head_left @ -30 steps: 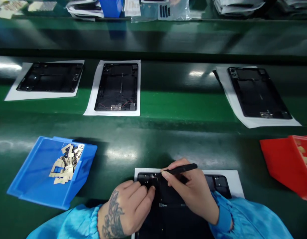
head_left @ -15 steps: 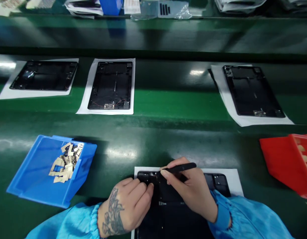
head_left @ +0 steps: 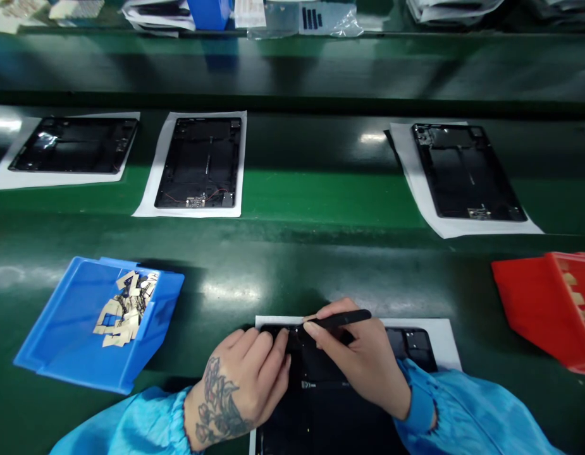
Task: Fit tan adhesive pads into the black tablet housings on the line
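Observation:
Between thumb and fingers, my right hand (head_left: 356, 357) pinches a black pen-like tool (head_left: 345, 318), its tip at the upper left part of a black tablet shell (head_left: 339, 411). The shell lies on a white sheet (head_left: 444, 341) at the bottom centre. My left hand (head_left: 247, 379), tattooed on its back, rests at the shell's upper left edge. Its fingers are curled together, fingertips on the shell near the tool tip; anything small under them is hidden.
A blue bin (head_left: 69, 328) with pale cut pieces stands at left, a red bin (head_left: 524, 297) at right. Beyond, three black tablet shells (head_left: 74, 145) (head_left: 200, 158) (head_left: 467, 170) lie on white sheets. Papers and a plastic bag (head_left: 283, 19) sit on the back ledge.
The three far shells with their sheets have shifted slightly left. My left hand's index finger has moved up onto the shell's top edge, closer to the tool tip. My right hand is nearly unmoved.

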A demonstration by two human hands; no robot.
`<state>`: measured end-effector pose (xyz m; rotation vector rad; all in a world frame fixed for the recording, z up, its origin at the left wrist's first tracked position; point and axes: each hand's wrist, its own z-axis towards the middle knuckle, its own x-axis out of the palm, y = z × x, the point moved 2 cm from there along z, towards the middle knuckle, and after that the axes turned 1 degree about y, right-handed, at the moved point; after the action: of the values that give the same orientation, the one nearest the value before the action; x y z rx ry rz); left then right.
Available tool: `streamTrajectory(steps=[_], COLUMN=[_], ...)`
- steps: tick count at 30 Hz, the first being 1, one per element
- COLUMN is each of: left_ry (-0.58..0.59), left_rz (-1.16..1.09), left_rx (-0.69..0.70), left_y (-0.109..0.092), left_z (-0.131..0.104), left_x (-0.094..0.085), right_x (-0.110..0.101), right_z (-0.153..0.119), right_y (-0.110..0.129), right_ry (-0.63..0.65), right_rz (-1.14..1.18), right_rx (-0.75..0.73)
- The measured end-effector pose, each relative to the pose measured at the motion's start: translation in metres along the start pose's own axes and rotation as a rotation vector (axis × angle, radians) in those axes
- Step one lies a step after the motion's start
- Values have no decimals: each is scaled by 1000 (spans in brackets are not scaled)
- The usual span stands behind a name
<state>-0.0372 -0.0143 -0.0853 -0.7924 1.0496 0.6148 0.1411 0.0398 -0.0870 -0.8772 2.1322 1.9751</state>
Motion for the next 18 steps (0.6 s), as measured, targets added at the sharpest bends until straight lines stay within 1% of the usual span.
streamTrajectory(steps=[3, 5, 8, 10, 11, 13, 16, 18], left_ry=[7, 12, 18, 23, 27, 26, 15, 12], left_rz=[7, 6, -6, -2, 2, 10, 8, 7], left_rx=[-12, -16, -25, -31, -32, -35, -31, -31], left_y=[0, 0, 1, 2, 2, 1, 1, 2], left_z=[1, 1, 1, 0, 0, 0, 0, 1], left_x=[0, 1, 2, 3, 3, 2, 2, 2], right_x=[1, 2, 1, -2, -4, -9, -12, -11], right_z=[-1, -3, -7, -11, -12, -14, -13, -12], right_y=[0, 0, 2, 2, 2, 0, -3, -4], right_ry=[10, 23, 21, -25, -53, -78, -46, -36], right_rz=[-26, -19, 7, 23, 37, 86, 182, 219], right_rx=[-27, -82, -256, -383, -422, -412, -287, -231])
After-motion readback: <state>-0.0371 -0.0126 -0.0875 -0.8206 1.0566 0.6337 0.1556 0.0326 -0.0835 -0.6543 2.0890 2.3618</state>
